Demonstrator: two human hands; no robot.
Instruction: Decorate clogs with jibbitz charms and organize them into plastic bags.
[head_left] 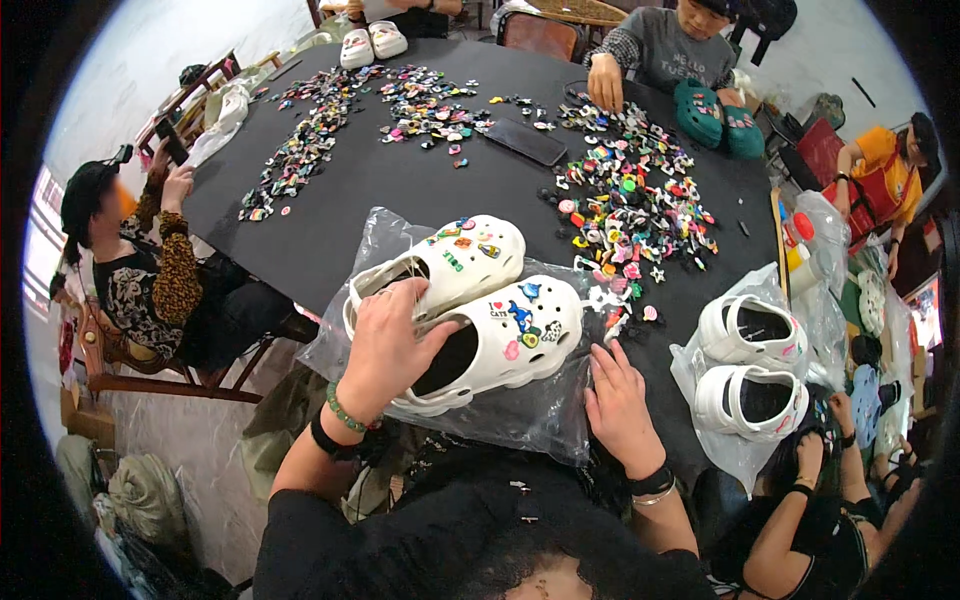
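A pair of white clogs lies on a clear plastic bag in front of me, toes pointing away to the right. Colourful charms dot the uppers of the left clog and the right clog. My left hand is closed over the inner side of the left clog, its thumb reaching across to the right clog's opening. Beside the right clog, my right hand rests with fingers stretched out at the bag's edge, holding nothing. Just beyond its fingertips begins a heap of loose shoe charms.
More charms spread across the black table. A phone lies mid-table. Other white clogs sit on plastic at right; teal clogs stand far right. Across the table, a co-worker's hand reaches into the charms.
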